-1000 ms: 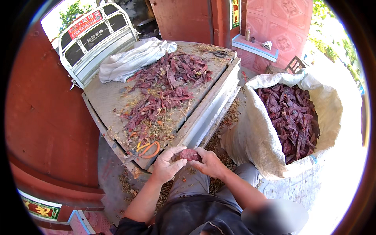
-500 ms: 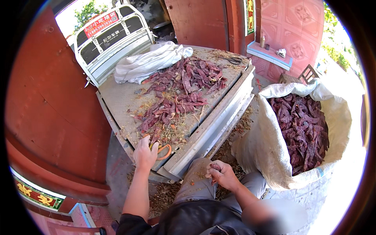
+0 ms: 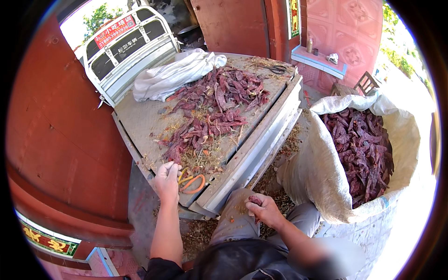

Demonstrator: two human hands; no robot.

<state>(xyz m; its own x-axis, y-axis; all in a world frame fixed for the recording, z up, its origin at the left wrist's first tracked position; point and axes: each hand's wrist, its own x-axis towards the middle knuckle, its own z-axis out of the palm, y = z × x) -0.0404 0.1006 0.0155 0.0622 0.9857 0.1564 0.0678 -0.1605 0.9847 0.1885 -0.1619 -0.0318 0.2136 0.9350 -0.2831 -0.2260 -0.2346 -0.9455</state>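
On the truck bed (image 3: 140, 119) lies a heap of dark red dried chili peppers (image 3: 224, 91), with a smaller bunch (image 3: 200, 130) nearer to me among stems and chaff. My left hand (image 3: 167, 181) is at the bed's near edge, its fingertips pinching the end of a dried chili. Just right of it rest scissors (image 3: 195, 185) with orange and yellow handles, their blades hard to make out. Above my right thigh, my right hand (image 3: 267, 209) is closed around a dried chili pepper (image 3: 255, 200), partly hidden by the fingers.
A large white woven sack (image 3: 312, 177) full of dried chilies (image 3: 361, 154) stands open at my right. A crumpled white sack (image 3: 172, 77) and dark scissors (image 3: 276, 69) lie farther back on the bed. Red metal doors (image 3: 70, 121) rise on the left. Chaff litters the ground.
My left hand has shifted slightly left, off the orange-handled scissors, and its fingertips are now on a chili. My right hand keeps its chili in nearly the same place.
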